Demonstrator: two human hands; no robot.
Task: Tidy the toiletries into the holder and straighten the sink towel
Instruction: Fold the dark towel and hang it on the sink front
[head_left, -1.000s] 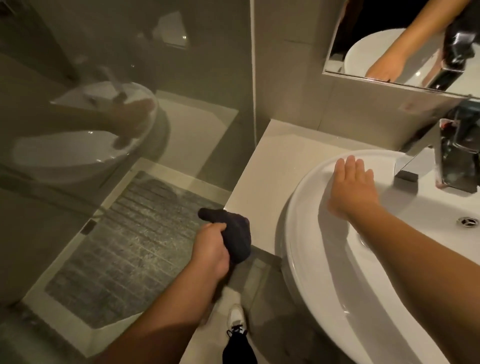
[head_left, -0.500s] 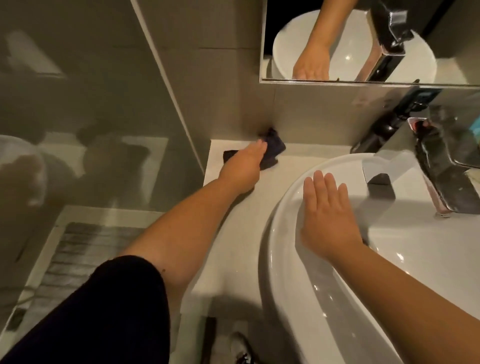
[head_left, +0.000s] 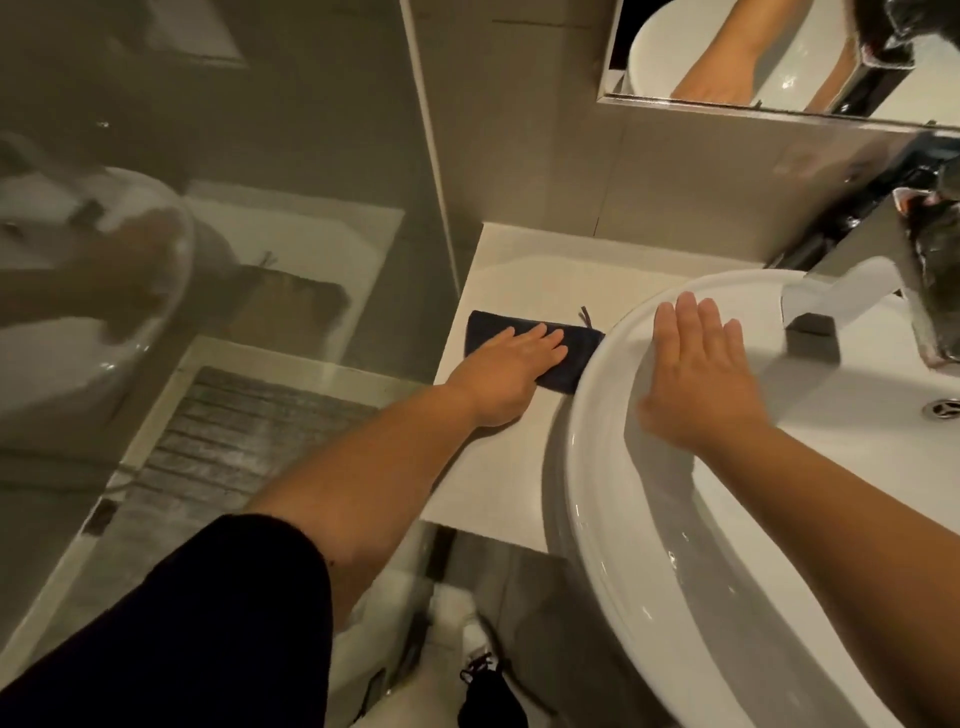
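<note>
Fingers (head_left: 545, 345) of the left hand (head_left: 506, 371) lie stretched out flat and close together, pressing palm-down on the dark towel (head_left: 574, 345); they grip nothing. That towel lies folded into a narrow strip on the pale table (head_left: 498, 457), just left of the sink (head_left: 613, 545), its right end touching or slipping under the sink's rim, with a small loop sticking up from its far edge. On the sink's left rim rests the right hand (head_left: 696, 379), its fingers (head_left: 691, 322) also spread flat and holding nothing. A metal tap (head_left: 831, 306) reaches over the sink's far side. Above the sink, a mirror (head_left: 753, 57) reflects both forearms. Left of the sink and table stands a glass panel (head_left: 208, 260).
</note>
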